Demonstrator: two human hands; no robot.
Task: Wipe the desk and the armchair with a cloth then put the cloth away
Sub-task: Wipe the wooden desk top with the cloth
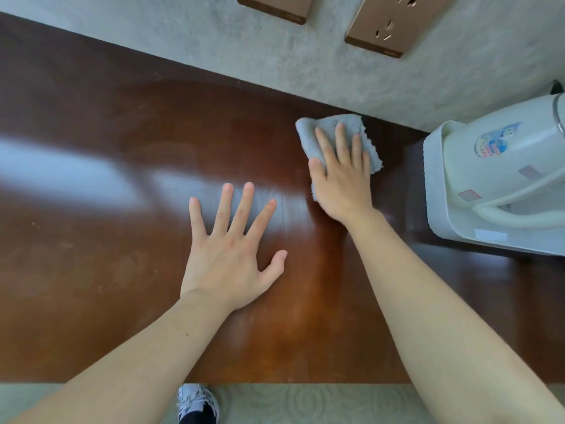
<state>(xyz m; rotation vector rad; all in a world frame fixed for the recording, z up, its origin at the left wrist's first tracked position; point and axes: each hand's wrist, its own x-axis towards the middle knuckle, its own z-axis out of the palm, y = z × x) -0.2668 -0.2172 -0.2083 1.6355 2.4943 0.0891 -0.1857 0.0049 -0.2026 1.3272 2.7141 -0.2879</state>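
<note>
Pressing the grey cloth (pixel 337 139) flat with straight fingers, the right hand (pixel 341 182) works near the desk's (pixel 91 179) far edge; the left hand (pixel 232 258) rests spread, holding nothing, with bare wood stretching left.

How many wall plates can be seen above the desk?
2. One plate is at the top centre of the wall, cut by the frame edge. The socket plate is to its right. More may be hidden outside the view.
</note>
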